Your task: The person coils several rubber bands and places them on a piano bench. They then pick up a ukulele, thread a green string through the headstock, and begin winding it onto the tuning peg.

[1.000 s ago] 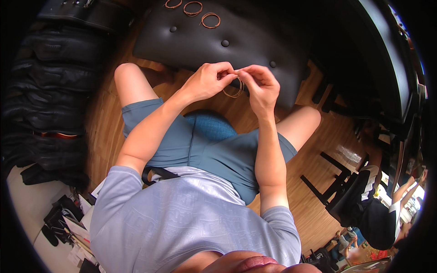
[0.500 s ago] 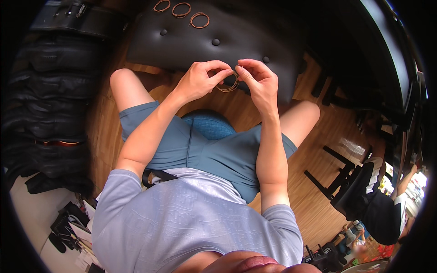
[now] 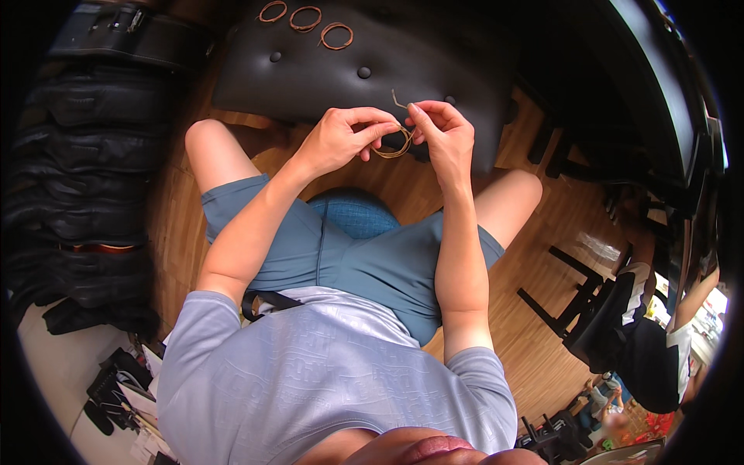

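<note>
A thin golden coil of wire (image 3: 394, 156), like a coiled instrument string, hangs between my hands above the near edge of a black bench. My left hand (image 3: 346, 141) pinches the coil's left side between thumb and fingertips. My right hand (image 3: 447, 133) is closed at the upper right of the loop, thumb against fingers, holding the wire. A short bent wire end (image 3: 396, 99) sticks up past its fingertips. On the bench lie three copper-coloured coils in a row: one at the left (image 3: 272, 21), one in the middle (image 3: 305, 30) and one at the right (image 3: 336, 49).
The padded black bench (image 3: 318, 77) with buttons stands in front of my knees. Black padded cases (image 3: 93, 163) line the left side. At the right are a large black piece of furniture (image 3: 659, 85), a black stool (image 3: 577, 294) and another person (image 3: 651, 364). Beneath me is a blue seat (image 3: 356, 213).
The bent wire end now stands up above my right fingertips. My right hand has turned slightly and sits a little further from my left. The coil remains between both hands.
</note>
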{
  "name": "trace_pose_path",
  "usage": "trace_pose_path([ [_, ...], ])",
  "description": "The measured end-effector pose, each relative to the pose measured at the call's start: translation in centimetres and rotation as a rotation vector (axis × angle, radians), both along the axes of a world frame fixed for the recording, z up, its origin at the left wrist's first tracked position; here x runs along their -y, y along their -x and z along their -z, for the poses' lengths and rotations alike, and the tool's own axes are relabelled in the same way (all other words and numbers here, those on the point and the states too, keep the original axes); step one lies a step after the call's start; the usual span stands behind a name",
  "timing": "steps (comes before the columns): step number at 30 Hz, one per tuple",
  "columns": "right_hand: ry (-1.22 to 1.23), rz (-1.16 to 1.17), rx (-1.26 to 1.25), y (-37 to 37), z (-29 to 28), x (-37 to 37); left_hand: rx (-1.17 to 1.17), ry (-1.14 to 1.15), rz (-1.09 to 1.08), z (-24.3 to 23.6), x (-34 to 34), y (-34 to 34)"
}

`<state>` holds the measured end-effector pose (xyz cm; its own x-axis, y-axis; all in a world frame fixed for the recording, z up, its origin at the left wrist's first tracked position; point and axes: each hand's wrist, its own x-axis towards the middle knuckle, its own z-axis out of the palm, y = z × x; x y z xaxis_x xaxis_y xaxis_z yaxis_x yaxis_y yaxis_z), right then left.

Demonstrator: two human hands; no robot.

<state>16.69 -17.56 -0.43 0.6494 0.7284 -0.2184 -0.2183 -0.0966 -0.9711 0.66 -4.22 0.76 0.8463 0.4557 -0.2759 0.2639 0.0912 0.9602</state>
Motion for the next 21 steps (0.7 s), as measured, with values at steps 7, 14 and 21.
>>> trace_pose_path([
  [7,0.099,-0.140,0.014,0.44,0.10,-0.08,0.061,-0.212,0.043,0.04,0.30,0.14],
  [14,0.066,-0.269,0.046,0.24,-0.09,0.34,0.004,-0.298,0.016,-0.02,0.06,0.21],
  [21,0.029,-0.320,0.272,0.33,-0.06,0.66,0.013,-0.345,-0.020,-0.05,-0.08,0.10],
])
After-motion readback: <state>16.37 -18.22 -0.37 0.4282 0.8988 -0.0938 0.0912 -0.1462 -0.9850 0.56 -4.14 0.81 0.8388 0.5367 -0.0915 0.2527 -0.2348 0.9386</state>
